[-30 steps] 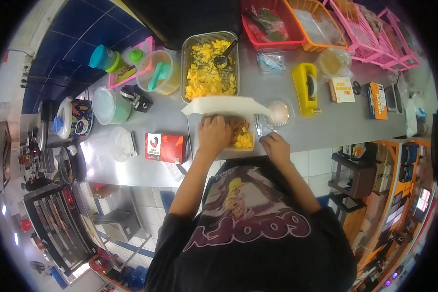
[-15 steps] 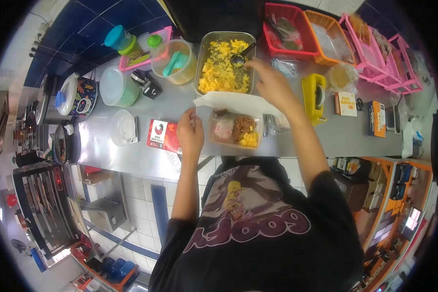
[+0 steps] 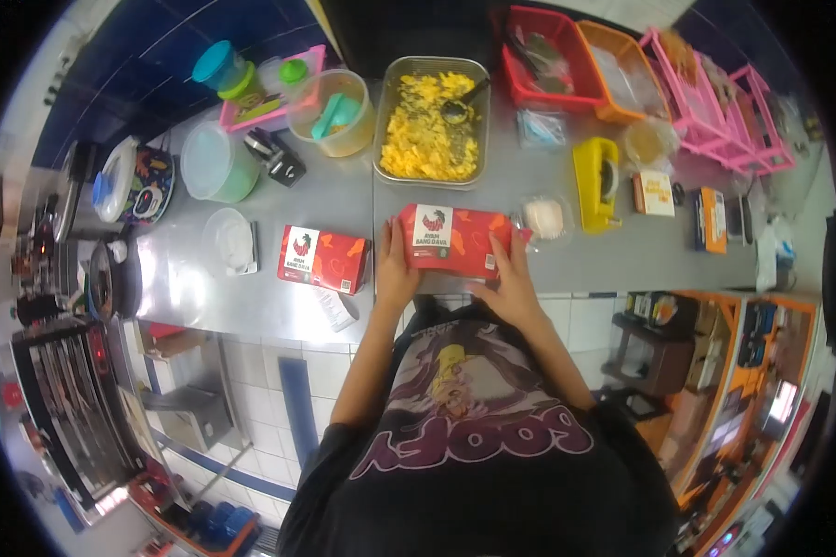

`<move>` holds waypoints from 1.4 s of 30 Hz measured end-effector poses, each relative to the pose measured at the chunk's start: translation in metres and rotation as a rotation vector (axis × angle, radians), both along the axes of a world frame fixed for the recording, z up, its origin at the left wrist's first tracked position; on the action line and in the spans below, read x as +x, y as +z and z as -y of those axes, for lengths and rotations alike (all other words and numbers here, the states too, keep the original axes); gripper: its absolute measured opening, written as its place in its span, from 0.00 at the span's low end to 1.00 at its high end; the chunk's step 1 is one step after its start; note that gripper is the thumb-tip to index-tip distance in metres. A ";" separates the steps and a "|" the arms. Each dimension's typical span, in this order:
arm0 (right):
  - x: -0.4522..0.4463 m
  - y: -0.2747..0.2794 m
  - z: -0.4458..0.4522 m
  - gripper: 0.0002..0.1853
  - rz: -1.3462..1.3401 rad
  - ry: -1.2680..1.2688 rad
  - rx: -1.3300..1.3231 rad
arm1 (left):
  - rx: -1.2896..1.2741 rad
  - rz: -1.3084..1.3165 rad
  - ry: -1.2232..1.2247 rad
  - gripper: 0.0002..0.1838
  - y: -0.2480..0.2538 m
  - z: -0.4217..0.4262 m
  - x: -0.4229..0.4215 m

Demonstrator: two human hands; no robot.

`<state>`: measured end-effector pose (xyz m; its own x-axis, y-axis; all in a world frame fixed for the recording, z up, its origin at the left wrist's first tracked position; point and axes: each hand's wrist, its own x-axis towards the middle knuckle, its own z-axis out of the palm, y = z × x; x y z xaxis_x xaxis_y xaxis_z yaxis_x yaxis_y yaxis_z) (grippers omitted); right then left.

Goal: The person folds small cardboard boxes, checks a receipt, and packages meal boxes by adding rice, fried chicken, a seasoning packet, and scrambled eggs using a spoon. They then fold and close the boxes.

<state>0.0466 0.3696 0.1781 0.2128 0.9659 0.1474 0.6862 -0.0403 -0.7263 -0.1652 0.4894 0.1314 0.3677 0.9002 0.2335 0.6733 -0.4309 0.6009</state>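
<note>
A red printed food box (image 3: 455, 239) lies with its lid down on the steel table before me. My left hand (image 3: 398, 272) grips its left end, and my right hand (image 3: 513, 286) holds its right end and near edge. Left of it, another closed red food box (image 3: 323, 259) rests on the metal top. Behind the held box stands a metal tray (image 3: 381, 121) of scrambled egg (image 3: 427, 144), with a black spoon (image 3: 455, 111) lying in it. The contents of the held box are hidden under its lid.
A yellow tape dispenser (image 3: 594, 190) and a small clear-wrapped pack (image 3: 544, 218) are to the right. Red (image 3: 590, 88) and orange (image 3: 613, 107) baskets stand behind. Several plastic tubs, including a green one (image 3: 218, 167), line the left. The table's front edge is close to me.
The open box with meat and egg inside is now closed. My right hand has come from the egg tray down to the box's right end; my left hand has moved right onto it.
</note>
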 end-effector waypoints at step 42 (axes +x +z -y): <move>0.019 -0.002 -0.054 0.25 -0.664 -0.228 -0.490 | -0.470 -0.106 0.083 0.28 0.045 -0.018 -0.014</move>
<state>0.0660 0.4235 0.1758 0.3044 0.8112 -0.4992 0.0616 -0.5398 -0.8396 -0.1790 0.5074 0.1762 0.2896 0.9266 -0.2399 0.7617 -0.0713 0.6440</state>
